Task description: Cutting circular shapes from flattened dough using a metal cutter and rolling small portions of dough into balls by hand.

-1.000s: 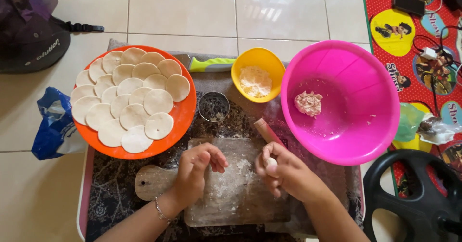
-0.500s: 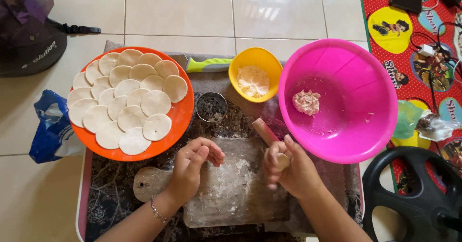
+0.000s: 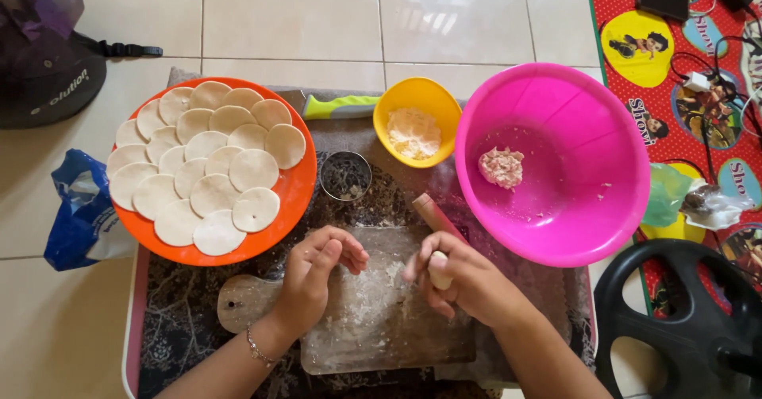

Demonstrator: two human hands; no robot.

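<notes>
My right hand (image 3: 464, 278) is curled around a small pale lump of dough (image 3: 439, 273) above the floured wooden board (image 3: 373, 320). My left hand (image 3: 313, 272) hovers over the board's left part with its fingers loosely bent and nothing in it. A wooden rolling pin (image 3: 432, 212) lies slanted just beyond my right hand. An orange plate (image 3: 298, 189) at the left carries several flat round dough discs (image 3: 210, 173). A round metal cutter ring (image 3: 344, 175) stands between the plate and the board.
A pink basin (image 3: 556, 161) with a lump of minced filling (image 3: 501, 166) stands at the right. A yellow bowl of flour (image 3: 417, 121) sits behind the board, beside a green-handled tool (image 3: 341, 106). A dark helmet (image 3: 44, 50), blue bag (image 3: 79, 209) and black wheel (image 3: 683, 320) lie around.
Both hands have drawn slightly toward me over the board. My right hand has turned and the dough lump now shows between its fingers.
</notes>
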